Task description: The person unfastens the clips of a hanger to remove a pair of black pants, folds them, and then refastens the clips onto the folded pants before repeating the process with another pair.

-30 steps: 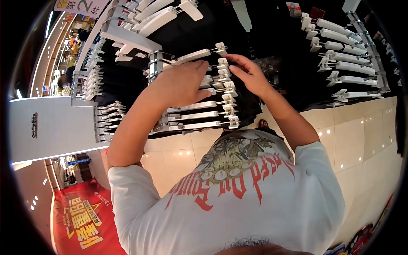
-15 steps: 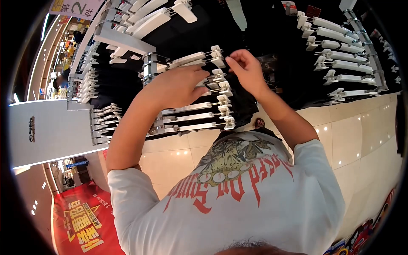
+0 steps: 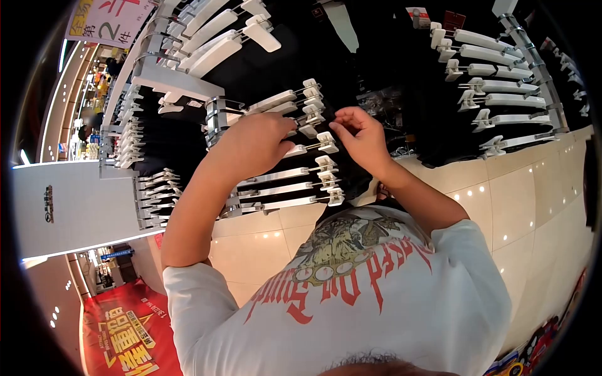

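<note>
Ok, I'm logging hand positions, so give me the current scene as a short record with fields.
Left hand: over white hangers, grip hidden
Right hand: beside the hangers' clips, near dark garments, grip unclear
Clothing: pale printed T-shirt
Right side: another row of white hangers
Floor: glossy pale tiles
Lower left: printed red banner

Two hands: one left hand [image 3: 256,143], one right hand [image 3: 364,136]. Three near hangers [image 3: 285,189] lie below the left hand; the bunched hangers [image 3: 273,100] beyond overlap too closely to count. Seven right-side hangers [image 3: 505,86]. One red banner [image 3: 128,335], near left; one pink sign [image 3: 103,28], far left.
</note>
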Action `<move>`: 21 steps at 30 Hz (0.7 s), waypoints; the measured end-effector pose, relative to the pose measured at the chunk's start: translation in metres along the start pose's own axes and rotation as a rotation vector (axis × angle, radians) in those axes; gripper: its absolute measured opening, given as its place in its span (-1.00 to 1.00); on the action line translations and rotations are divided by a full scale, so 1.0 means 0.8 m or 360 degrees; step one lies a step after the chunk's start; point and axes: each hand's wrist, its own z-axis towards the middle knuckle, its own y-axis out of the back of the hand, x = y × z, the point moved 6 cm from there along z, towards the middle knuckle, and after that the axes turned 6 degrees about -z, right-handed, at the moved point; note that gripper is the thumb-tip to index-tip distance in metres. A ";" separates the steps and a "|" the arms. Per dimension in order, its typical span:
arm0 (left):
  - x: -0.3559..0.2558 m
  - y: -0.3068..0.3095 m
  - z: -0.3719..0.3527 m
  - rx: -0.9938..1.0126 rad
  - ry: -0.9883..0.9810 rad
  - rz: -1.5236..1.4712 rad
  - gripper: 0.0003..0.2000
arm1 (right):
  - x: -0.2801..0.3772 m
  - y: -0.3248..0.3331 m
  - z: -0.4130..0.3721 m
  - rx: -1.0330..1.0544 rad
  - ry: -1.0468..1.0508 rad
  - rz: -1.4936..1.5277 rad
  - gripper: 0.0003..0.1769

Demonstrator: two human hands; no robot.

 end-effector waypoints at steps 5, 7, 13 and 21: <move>-0.004 0.001 -0.004 0.0056 0.0080 0.0024 -0.58 | -0.007 -0.011 -0.011 0.0111 -0.0301 0.0375 -0.45; -0.005 0.004 -0.003 -0.0043 -0.0021 0.0035 -0.55 | 0.003 -0.007 -0.012 0.0236 -0.0315 0.0215 -0.40; -0.005 0.002 -0.004 0.0076 0.0086 -0.0045 -0.52 | 0.004 -0.011 -0.009 0.0415 -0.0002 0.0216 -0.61; 0.001 -0.006 -0.005 0.0116 0.0016 0.0043 -0.61 | -0.007 -0.015 -0.003 0.0621 -0.0111 0.0431 -0.69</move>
